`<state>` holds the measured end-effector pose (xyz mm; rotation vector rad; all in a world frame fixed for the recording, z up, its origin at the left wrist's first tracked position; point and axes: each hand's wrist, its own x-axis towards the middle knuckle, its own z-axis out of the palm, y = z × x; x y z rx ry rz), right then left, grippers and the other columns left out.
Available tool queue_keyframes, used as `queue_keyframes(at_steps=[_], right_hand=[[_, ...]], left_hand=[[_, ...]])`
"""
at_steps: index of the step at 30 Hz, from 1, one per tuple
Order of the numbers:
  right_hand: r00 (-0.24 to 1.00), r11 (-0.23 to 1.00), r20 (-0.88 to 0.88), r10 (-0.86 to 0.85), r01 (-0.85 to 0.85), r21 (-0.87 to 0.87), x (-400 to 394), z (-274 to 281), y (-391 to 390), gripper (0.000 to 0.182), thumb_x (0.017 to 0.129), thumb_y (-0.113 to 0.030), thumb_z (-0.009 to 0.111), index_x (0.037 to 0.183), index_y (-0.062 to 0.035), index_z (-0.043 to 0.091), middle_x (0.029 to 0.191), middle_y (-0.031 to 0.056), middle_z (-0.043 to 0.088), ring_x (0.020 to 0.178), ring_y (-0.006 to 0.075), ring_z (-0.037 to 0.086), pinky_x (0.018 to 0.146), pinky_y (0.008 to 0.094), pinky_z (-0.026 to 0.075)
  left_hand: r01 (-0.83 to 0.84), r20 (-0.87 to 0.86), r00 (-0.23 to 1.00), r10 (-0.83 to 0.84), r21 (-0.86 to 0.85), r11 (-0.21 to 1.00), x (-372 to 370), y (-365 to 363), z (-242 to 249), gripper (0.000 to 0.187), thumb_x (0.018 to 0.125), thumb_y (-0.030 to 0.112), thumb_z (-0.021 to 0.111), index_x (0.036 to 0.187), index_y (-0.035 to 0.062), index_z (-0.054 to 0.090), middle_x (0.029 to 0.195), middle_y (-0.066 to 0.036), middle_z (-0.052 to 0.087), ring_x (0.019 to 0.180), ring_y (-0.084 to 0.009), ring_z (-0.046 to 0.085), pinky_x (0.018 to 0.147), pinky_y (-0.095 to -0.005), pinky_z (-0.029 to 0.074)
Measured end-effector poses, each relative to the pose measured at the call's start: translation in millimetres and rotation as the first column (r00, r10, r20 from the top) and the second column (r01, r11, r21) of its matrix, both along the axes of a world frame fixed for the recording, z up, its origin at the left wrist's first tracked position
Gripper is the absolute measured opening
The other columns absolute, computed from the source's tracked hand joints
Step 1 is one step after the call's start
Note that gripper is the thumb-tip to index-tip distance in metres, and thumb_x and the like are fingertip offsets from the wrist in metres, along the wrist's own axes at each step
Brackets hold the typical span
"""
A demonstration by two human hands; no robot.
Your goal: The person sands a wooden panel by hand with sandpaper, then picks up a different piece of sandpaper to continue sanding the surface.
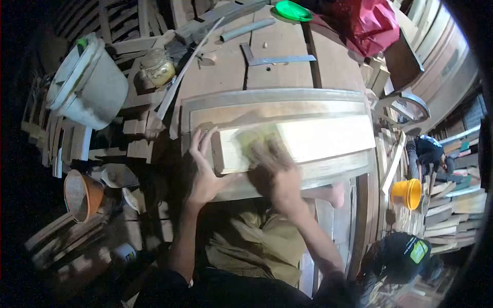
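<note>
A pale wooden block (331,136), long and thick, lies across a framed wooden panel (318,95) in front of me. My left hand (204,174) grips the block's left end, with fingers at the far corner and the thumb near the front edge. Pressed on the block's top, left of its middle, is a yellowish-green sheet that looks like sandpaper (257,134). My right hand (281,177) holds that sheet down, its fingers smeared by motion. The sheet's underside is hidden.
Beyond the panel lie a metal try square (280,59), a grey tube (247,30), a green dish (293,10) and a red bag (367,25). Buckets (100,87) and a jar (157,66) stand left. Two people (400,259) are at the right, near a yellow bucket (406,193).
</note>
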<state>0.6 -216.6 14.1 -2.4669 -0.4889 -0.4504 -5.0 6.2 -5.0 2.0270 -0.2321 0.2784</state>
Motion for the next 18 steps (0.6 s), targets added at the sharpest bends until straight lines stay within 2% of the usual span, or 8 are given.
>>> queue_keyframes(at_steps=[2,6,9,10,12,14,17,18], right_hand=[[0.991,0.990,0.070,0.116,-0.109,-0.095,5,-11,-17,0.052,0.085,-0.009,0.066,0.137,-0.0125,0.070,0.147,0.0154,0.063,0.135,0.0348,0.060,0.117,0.0417,0.047],[0.954,0.870,-0.263,-0.142,0.248,0.427,24,-21,-31,0.049,0.096,-0.003,0.047,0.134,-0.0201,0.074,0.150,0.0179,0.059,0.134,0.0359,0.061,0.112,0.0402,0.049],[0.994,0.993,-0.037,0.098,-0.095,0.071,-12,1,-18,0.045,0.097,-0.010,0.048,0.133,-0.0161,0.075,0.147,0.0293,0.057,0.134,0.0427,0.059,0.114,0.0457,0.048],[0.999,0.999,-0.004,-0.032,0.032,-0.025,-5,1,-32,0.047,0.091,-0.003,0.054,0.133,-0.0143,0.074,0.147,0.0293,0.058,0.134,0.0421,0.060,0.111,0.0449,0.050],[0.940,0.706,-0.276,-0.200,0.333,0.625,14,-1,-49,0.052,0.086,0.005,0.059,0.133,-0.0124,0.074,0.147,0.0295,0.057,0.134,0.0422,0.060,0.110,0.0443,0.051],[0.922,0.915,-0.006,-0.387,0.385,0.125,4,-21,-47,0.047,0.090,0.005,0.058,0.132,-0.0114,0.074,0.148,0.0304,0.056,0.134,0.0426,0.060,0.112,0.0452,0.050],[0.995,0.995,0.016,-0.095,0.095,-0.019,-18,-13,-51,0.040,0.099,0.004,0.052,0.130,-0.0082,0.074,0.150,0.0273,0.056,0.132,0.0394,0.061,0.115,0.0459,0.047],[0.959,0.783,-0.263,-0.110,0.246,0.571,-5,-13,-63,0.038,0.101,0.000,0.051,0.130,-0.0069,0.074,0.148,0.0274,0.057,0.132,0.0398,0.062,0.118,0.0468,0.044]], left_hand=[[-0.003,-0.041,0.999,0.002,-0.007,1.000,1,1,-4,0.135,0.066,0.016,0.098,0.159,0.0021,0.001,0.168,-0.019,0.022,0.158,-0.0375,0.020,0.130,-0.0507,0.018],[-0.009,-0.036,0.999,0.012,0.093,0.996,-2,0,7,0.140,0.064,0.023,0.099,0.161,0.0085,0.001,0.166,-0.018,0.023,0.157,-0.0363,0.019,0.130,-0.0525,0.020],[-0.009,-0.017,1.000,0.009,-0.005,1.000,1,-1,2,0.136,0.062,0.025,0.100,0.162,0.0093,0.009,0.166,-0.017,0.019,0.157,-0.0358,0.018,0.130,-0.0535,0.019],[-0.033,-0.026,0.999,0.034,0.035,0.999,0,-1,4,0.133,0.061,0.026,0.099,0.162,0.0087,0.014,0.165,-0.016,0.018,0.157,-0.0357,0.019,0.131,-0.0536,0.019],[-0.038,-0.075,0.996,0.049,0.140,0.989,-4,-1,17,0.132,0.065,0.018,0.098,0.160,0.0060,0.007,0.166,-0.017,0.023,0.157,-0.0363,0.021,0.131,-0.0514,0.019],[-0.006,-0.033,0.999,0.010,0.120,0.993,-2,-2,16,0.132,0.066,0.014,0.097,0.159,0.0058,0.003,0.167,-0.017,0.024,0.158,-0.0365,0.020,0.131,-0.0505,0.018],[-0.002,-0.048,0.999,0.007,0.120,0.993,-3,-1,16,0.133,0.066,0.013,0.097,0.159,0.0058,0.003,0.168,-0.017,0.023,0.158,-0.0363,0.020,0.131,-0.0511,0.018],[-0.006,-0.010,1.000,0.008,0.168,0.986,-3,-1,15,0.133,0.066,0.012,0.097,0.159,0.0054,0.003,0.168,-0.016,0.023,0.158,-0.0358,0.020,0.131,-0.0510,0.018]])
